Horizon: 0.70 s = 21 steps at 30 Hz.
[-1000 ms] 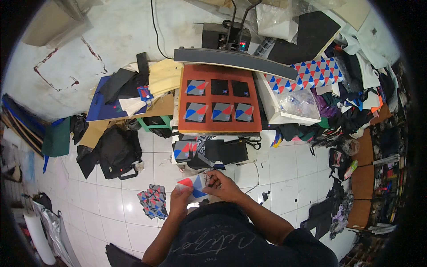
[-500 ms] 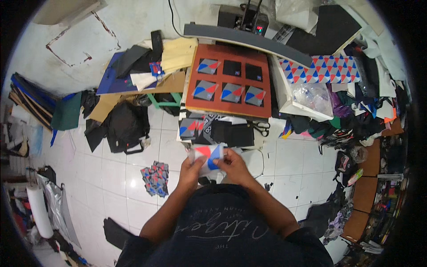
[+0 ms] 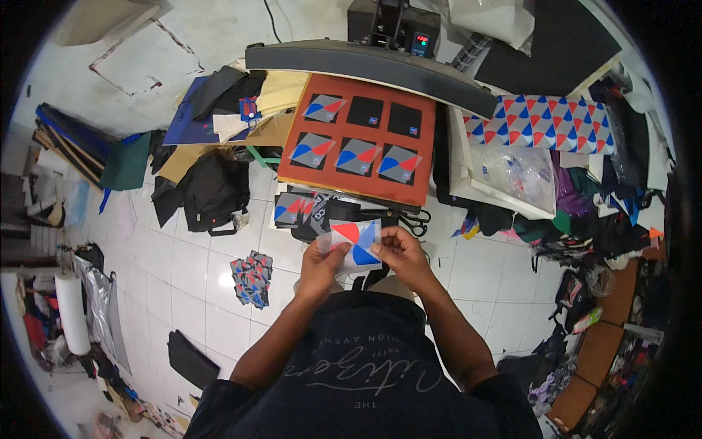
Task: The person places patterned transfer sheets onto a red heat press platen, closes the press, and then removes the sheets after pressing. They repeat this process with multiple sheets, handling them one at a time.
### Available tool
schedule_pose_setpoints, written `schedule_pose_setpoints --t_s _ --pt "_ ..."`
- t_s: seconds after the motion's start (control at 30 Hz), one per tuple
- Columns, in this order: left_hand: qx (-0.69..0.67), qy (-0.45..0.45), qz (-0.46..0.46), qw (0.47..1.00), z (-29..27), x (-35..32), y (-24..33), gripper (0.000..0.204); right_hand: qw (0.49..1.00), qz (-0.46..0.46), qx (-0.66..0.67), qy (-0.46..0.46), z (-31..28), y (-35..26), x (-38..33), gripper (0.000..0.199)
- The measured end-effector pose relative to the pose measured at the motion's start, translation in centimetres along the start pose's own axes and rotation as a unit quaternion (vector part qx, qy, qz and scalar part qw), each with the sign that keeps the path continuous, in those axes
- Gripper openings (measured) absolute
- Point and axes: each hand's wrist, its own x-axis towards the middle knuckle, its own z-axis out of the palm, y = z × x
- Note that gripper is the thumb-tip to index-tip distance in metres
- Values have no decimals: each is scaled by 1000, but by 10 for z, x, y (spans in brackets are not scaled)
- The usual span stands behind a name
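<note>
1. While we sit over the white tiled floor (image 3: 183,271), both hands meet in front of the chest on one printed sheet (image 3: 356,244), clear-backed with red and blue shapes.
2. Left hand (image 3: 322,269) pinches the sheet's left edge, thumb on top. Right hand (image 3: 398,252) pinches the right edge, fingers curled close over the lower corner. We cannot tell whether a backing layer is being peeled.
3. Sheet sits in the air just below the small stack of similar prints (image 3: 296,208) and black fabric (image 3: 347,216), near the scissors (image 3: 417,222).
4. Beyond, the red pad (image 3: 358,183) carries six pieces: four grey printed, two black. The press arm (image 3: 369,66) stands raised behind it.
5. Risk, our judgement: the thin sheet may crease or tear if the two pinches pull unevenly.
6. Risk: fingertips on the printed face could smudge or lift it.
7. Risk: a slipped sheet would land among the loose prints (image 3: 251,278) on the floor.
</note>
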Motion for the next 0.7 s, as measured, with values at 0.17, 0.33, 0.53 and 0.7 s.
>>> schedule_pose_setpoints --t_s 0.17,0.33,0.53,0.7 --pt "14 24 -7 1000 12 11 8 20 997 -1 -56 -50 -14 6 25 19" --pt "-4 11 19 1000 5 23 11 18 999 23 -22 -23 -2 2 35 22" --pt "158 -30 20 987 -27 44 22 20 942 -124 -310 23 10 -51 55 56" --pt "175 -85 10 981 -37 62 48 21 920 -109 -353 -133 20 -72 110 28"
